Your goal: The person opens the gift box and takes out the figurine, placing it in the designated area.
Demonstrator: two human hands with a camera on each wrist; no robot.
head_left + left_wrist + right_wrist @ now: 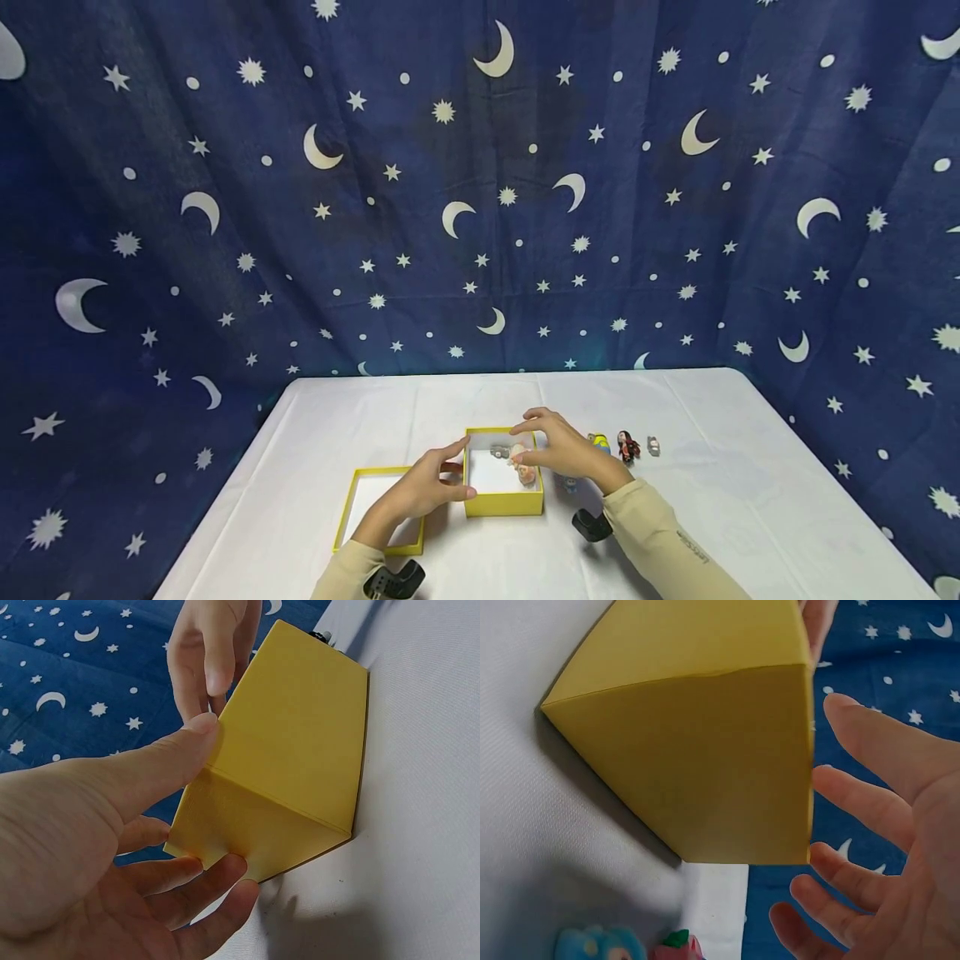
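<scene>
A yellow open-topped box [504, 505] with a white inside stands on the table. In it lie a small grey figurine [498, 451] and a peach-coloured figurine [522, 473]. My left hand [422, 485] rests against the box's left side. In the left wrist view its thumb touches the rim near a corner, and the other fingers lie loosely along the side wall. Over the right part of the box hovers my right hand [562, 450], fingers spread, partly covering the peach figurine. The right wrist view shows nothing held between these fingers [862, 795].
Left of the box lies a yellow-rimmed lid [346, 510], white inside. Several figurines stand to the right: a yellow-and-blue one [599, 442], a dark-haired red one [627, 447], a grey one [653, 446] and a blue one [570, 484]. A starry curtain [420, 208] hangs behind the white table.
</scene>
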